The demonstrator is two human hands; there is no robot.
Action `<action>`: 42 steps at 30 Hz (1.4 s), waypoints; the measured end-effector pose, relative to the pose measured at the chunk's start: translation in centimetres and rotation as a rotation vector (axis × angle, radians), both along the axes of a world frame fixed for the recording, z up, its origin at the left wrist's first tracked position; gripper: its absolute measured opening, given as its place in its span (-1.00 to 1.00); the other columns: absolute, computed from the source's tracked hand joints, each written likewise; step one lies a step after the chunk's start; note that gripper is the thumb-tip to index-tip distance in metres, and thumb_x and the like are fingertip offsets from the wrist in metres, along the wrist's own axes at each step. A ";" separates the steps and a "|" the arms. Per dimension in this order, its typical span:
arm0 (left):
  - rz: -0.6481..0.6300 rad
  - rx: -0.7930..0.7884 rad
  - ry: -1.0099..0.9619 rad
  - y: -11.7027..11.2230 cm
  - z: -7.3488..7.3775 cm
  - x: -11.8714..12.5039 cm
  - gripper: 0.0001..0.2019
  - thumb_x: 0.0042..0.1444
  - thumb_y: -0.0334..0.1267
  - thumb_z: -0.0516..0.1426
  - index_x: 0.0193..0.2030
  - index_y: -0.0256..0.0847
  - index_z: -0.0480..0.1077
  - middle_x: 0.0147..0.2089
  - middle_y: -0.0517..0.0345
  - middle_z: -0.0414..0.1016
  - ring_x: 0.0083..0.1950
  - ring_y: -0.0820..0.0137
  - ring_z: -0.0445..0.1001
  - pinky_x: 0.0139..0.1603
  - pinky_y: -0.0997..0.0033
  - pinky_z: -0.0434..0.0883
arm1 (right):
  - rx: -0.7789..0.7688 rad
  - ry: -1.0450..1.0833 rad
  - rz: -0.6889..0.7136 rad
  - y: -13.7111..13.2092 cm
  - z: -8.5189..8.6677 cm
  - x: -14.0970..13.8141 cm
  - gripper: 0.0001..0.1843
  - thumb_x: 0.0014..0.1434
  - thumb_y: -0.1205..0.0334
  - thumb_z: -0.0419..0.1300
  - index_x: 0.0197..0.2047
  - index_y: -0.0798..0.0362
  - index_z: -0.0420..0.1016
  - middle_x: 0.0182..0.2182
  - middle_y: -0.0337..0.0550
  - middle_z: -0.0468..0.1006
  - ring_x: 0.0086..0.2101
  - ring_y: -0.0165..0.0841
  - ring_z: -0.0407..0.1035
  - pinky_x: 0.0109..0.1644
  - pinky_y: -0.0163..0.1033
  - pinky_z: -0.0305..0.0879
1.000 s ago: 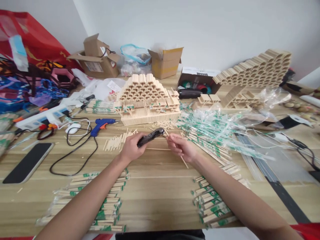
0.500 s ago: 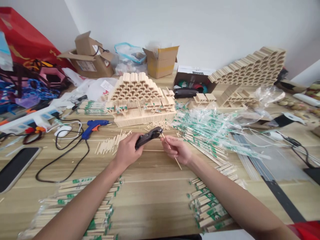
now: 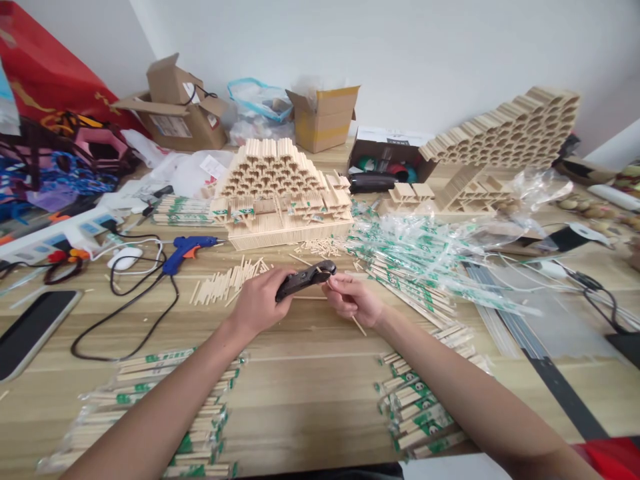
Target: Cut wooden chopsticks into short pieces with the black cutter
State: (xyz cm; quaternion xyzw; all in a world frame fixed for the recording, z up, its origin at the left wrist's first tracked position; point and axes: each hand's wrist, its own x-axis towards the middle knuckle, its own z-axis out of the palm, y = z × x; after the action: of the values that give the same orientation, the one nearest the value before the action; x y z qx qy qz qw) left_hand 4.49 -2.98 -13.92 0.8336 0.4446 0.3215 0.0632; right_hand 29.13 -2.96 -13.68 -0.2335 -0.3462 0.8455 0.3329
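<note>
My left hand (image 3: 260, 301) is wrapped round the black handles of a cutter (image 3: 303, 281), whose head points right. Pinched in my right hand (image 3: 356, 300) is a thin wooden chopstick (image 3: 359, 326); its lower end sticks out below the fingers. The cutter's jaws are right at my right fingertips, over the stick's upper end. Whether the blades have closed fully is too small to tell. Several short cut stick pieces (image 3: 223, 285) lie left of the cutter, and tiny offcuts (image 3: 323, 248) are scattered behind it.
A stacked chopstick structure (image 3: 280, 187) stands behind my hands, another (image 3: 515, 130) at the back right. A blue glue gun (image 3: 185, 252) with a black cord lies left. Wrapped chopsticks (image 3: 200, 407) lie under my left forearm, more wrapped chopsticks (image 3: 417, 407) near the right. Plastic wrappers (image 3: 425, 247) pile up right.
The cutter has shifted slightly right and turned flatter, so its jaws now overlap the stick at my right fingertips. My right hand has barely moved.
</note>
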 end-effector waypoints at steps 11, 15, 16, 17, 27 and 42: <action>0.006 -0.012 0.008 -0.3 0.5 0.4 -0.68 0.08 -0.38 0.15 0.00 -0.13 0.47 -0.10 0.06 0.66 -0.09 0.20 0.64 -0.09 0.28 0.52 | 0.002 -0.006 0.004 -0.2 0.3 -0.1 -0.61 0.15 0.03 0.43 -0.31 0.06 0.34 -0.58 -0.49 0.16 -0.68 -0.64 -0.29 -0.71 -0.46 -0.36; -0.019 -0.008 -0.012 -0.4 0.5 0.5 -0.69 0.12 -0.38 0.13 0.01 -0.14 0.46 -0.09 0.07 0.66 -0.09 0.22 0.64 -0.10 0.30 0.52 | 0.006 -0.012 0.012 -0.1 0.3 0.0 -0.61 0.15 0.02 0.43 -0.31 0.05 0.33 -0.59 -0.49 0.15 -0.68 -0.63 -0.29 -0.71 -0.46 -0.35; -0.025 -0.010 -0.018 -0.4 0.5 0.5 -0.70 0.12 -0.38 0.13 0.01 -0.14 0.46 -0.09 0.07 0.66 -0.10 0.22 0.64 -0.10 0.30 0.52 | 0.007 -0.012 0.014 -0.1 0.3 0.0 -0.61 0.16 0.01 0.43 -0.30 0.05 0.34 -0.59 -0.49 0.15 -0.68 -0.63 -0.29 -0.71 -0.47 -0.34; -0.030 -0.013 -0.023 -0.4 0.5 0.5 -0.70 0.13 -0.39 0.13 0.01 -0.14 0.46 -0.09 0.07 0.66 -0.10 0.23 0.64 -0.10 0.30 0.52 | 0.007 -0.011 0.015 -0.1 0.3 0.0 -0.62 0.16 0.01 0.42 -0.30 0.05 0.34 -0.59 -0.49 0.15 -0.68 -0.63 -0.29 -0.71 -0.47 -0.34; -0.051 -0.047 -0.053 -0.5 0.6 0.7 -0.75 0.16 -0.37 0.15 -0.02 -0.14 0.47 -0.12 0.09 0.66 -0.12 0.24 0.64 -0.12 0.32 0.50 | 0.001 -0.026 0.004 -0.1 0.2 0.0 -0.64 0.16 0.01 0.42 -0.18 0.08 0.46 -0.60 -0.50 0.16 -0.69 -0.63 -0.29 -0.71 -0.47 -0.31; 0.036 -0.360 0.021 -0.7 2.6 0.9 -0.53 0.36 0.18 -0.02 -0.37 -0.15 0.32 -0.48 0.21 0.38 -0.44 0.36 0.37 -0.35 0.37 0.19 | -0.052 0.019 -0.027 0.0 0.2 -0.1 -0.72 0.24 0.12 0.39 -0.10 0.12 0.52 -0.58 -0.49 0.18 -0.68 -0.64 -0.27 -0.71 -0.50 -0.29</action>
State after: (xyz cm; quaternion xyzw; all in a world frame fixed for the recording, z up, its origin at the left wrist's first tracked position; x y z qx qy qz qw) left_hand 5.40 -3.73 -11.36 0.8042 0.5103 0.2291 0.2010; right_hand 29.02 -2.97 -13.46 -0.2388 -0.3178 0.8518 0.3412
